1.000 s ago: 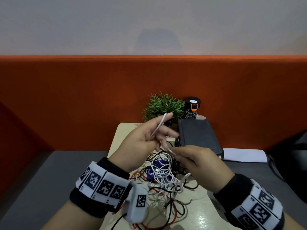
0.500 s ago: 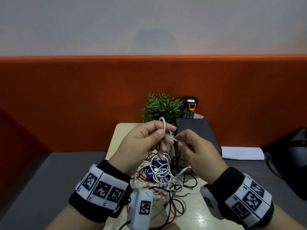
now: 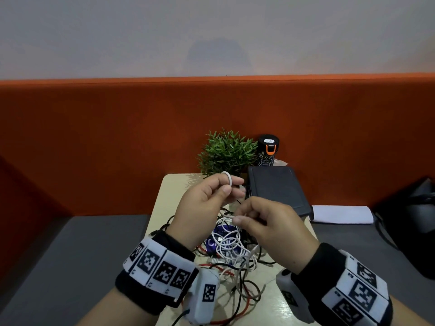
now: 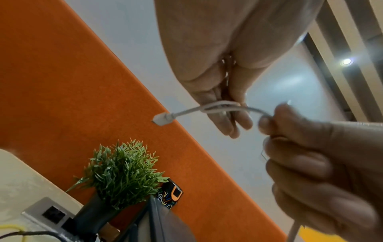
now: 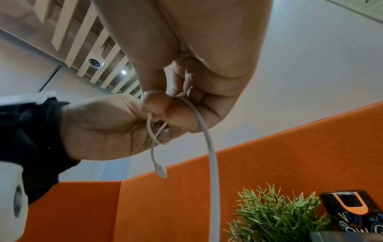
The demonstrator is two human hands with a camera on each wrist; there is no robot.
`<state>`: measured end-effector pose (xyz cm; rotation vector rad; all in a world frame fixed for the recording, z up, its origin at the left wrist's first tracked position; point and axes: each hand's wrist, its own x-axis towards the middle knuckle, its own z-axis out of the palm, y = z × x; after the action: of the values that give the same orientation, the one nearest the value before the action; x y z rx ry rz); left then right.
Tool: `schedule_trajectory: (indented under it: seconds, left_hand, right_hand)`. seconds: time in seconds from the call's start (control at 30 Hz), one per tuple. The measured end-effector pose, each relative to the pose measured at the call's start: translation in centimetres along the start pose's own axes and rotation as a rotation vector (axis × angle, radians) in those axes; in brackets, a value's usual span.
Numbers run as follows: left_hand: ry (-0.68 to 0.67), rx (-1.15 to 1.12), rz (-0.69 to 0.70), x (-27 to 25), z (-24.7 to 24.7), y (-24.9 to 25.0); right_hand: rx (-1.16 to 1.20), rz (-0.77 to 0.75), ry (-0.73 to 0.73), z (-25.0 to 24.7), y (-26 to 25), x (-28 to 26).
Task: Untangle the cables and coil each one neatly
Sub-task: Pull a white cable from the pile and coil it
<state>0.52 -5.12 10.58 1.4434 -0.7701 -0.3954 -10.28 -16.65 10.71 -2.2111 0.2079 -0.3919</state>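
White cable (image 3: 227, 179) half-hidden in hands

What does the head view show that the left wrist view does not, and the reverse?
Only the head view shows the tangled pile of white, black and red cables on the table and the dark case. Only the left wrist view shows the white cable's plug hanging free. Both show the left hand and right hand pinching the white cable, and the plant.
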Motion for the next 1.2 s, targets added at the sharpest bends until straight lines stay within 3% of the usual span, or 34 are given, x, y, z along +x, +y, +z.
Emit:
schedule_trajectory:
  seconds: [0.1,0.2,0.3,0.43,0.53,0.67,0.8,1.0,1.1,1.2]
  left_hand:
    - [-0.082,0.279,0.044,-0.3,0.0,-0.4]
    - [-0.183,0.422,0.091,-0.7,0.0,-0.9]
    - [-0.188,0.203,-0.013,-1.2,-0.2,-0.6]
    - [-0.277,-0.034,-0.079,-1.8,0.0,0.8]
    - [-0.296,-0.154,-0.098,-1.7,0.2,1.4]
    - [-0.222,-0.374,-0.113,-1.1,0.0,1.9]
    - [-0.202,-0.476,-0.129,-1.0,-0.1,2.3]
    - [-0.152,-0.514,-0.078,-0.9,-0.5,2.6]
    - [-0.154,-0.270,0.021,-0.7,-0.6,2.3]
    - [-0.099,-0.020,0.087,-0.6,-1.0,1.9]
  right_hand:
    - [0.018,-0.014,0.043,-0.7,-0.1,0.1]
    - [-0.029,-0.064,-0.022,-1.8,-0.2,0.5]
    - [-0.044,-0.222,-0.051,-3.3,-0.2,0.9]
    - [-0.002,-0.365,0.126,-3.9,0.2,1.7]
    - [0.160,-0.271,0.211,-2.9,0.8,2.3]
    - [0.571,-0.014,0.103,0.2,0.9,2.2]
    - [0.764,0.147,0.024,2.5,0.8,1.6]
    - [0.494,0.192,-0.253,3.8,0.6,0.5]
    - [0.184,0.147,-0.386,3.8,0.7,-0.3]
    - [-0.059,0.088,-0.419,3.3,1.1,-0.7]
